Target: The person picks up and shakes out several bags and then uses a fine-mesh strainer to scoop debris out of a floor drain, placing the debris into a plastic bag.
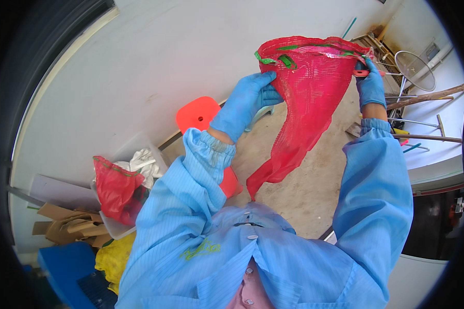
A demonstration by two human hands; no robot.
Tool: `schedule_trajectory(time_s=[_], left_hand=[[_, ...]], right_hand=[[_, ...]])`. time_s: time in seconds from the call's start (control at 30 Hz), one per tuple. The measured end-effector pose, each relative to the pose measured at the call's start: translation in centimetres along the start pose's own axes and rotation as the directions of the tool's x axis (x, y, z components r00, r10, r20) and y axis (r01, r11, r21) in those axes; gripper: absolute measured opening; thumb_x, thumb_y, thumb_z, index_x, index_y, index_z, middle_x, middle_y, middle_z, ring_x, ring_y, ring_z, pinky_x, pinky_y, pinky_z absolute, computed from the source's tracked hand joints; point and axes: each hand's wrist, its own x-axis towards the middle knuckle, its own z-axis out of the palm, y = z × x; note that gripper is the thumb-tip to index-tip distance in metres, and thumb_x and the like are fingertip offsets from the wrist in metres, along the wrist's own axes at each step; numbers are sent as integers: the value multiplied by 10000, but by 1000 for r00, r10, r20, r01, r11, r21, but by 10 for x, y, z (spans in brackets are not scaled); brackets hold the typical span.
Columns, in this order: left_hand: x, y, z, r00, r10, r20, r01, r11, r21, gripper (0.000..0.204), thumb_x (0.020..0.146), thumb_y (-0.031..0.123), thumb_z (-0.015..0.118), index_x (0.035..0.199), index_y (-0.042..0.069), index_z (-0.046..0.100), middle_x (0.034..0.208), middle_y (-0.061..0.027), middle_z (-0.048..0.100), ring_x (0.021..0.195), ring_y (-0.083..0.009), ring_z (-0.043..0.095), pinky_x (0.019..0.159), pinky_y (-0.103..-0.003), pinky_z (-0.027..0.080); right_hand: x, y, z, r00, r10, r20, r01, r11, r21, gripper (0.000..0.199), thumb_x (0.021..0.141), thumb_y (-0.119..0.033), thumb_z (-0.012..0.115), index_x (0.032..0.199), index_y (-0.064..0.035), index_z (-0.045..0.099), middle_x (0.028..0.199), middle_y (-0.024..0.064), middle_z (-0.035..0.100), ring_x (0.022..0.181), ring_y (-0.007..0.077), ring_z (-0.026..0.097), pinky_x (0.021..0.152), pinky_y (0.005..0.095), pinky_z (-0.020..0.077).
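Observation:
A red mesh bag [309,92] hangs stretched between my two blue-gloved hands, with its wide rim at the top and its narrow end trailing down toward my jacket. Green strips run along the rim. My left hand [250,103] is closed on the bag's left edge below the rim. At the upper right corner, my right hand [371,87] is closed on the rim. A red handle-like piece [362,73] shows at the right fingers; whether I hold it too, I cannot tell.
Beyond my left arm stands a red stool [197,113]. Lower left are a pale bin [119,229] with another red bag [116,188] and white cloth, folded cardboard [75,226], a yellow bag [112,257] and a blue container [67,262]. Poles and a round hoop [415,71] lean at right.

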Motion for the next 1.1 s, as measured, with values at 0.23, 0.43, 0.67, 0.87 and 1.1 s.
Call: schedule_trajectory(time_s=[0.23,0.43,0.67,0.87,1.1], left_hand=[[-1,7,-9,993,33,-111,-40,998,-55,251,910,193,525,1089,20,562,1034,-180,633,911,-287,646,810,-396,529],[-2,15,-20,983,42,-180,-45,999,-10,239,916,187,517,1089,27,561,1021,-161,624,905,-277,636,840,-391,524],[-9,31,-20,956,147,-255,-167,984,-56,223,911,163,534,1067,5,556,974,-134,613,881,-249,630,838,-367,534],[-2,30,-16,946,238,-221,-266,958,-107,209,909,168,532,1025,-6,529,964,-134,604,867,-236,633,829,-342,536],[13,25,17,946,231,-226,-265,955,-134,229,909,139,535,1073,-21,530,1012,-160,594,957,-288,609,869,-395,521]], right_hand=[[-23,18,-1,999,24,34,-23,999,-21,196,840,-9,633,1016,51,574,956,130,628,850,217,630,768,314,559],[-50,21,6,990,1,141,24,985,-168,199,852,-84,656,997,29,581,889,108,618,773,184,615,680,266,521],[-118,42,34,951,43,306,157,785,-599,426,937,-329,537,1274,-69,521,1073,63,642,767,96,594,684,211,472],[-196,93,29,899,-87,429,372,668,-645,294,937,-198,525,1186,-56,591,952,50,678,565,14,453,486,177,353],[-242,150,53,899,7,437,267,783,-562,477,802,-201,733,1199,-6,558,1021,66,635,890,89,580,713,228,485]])
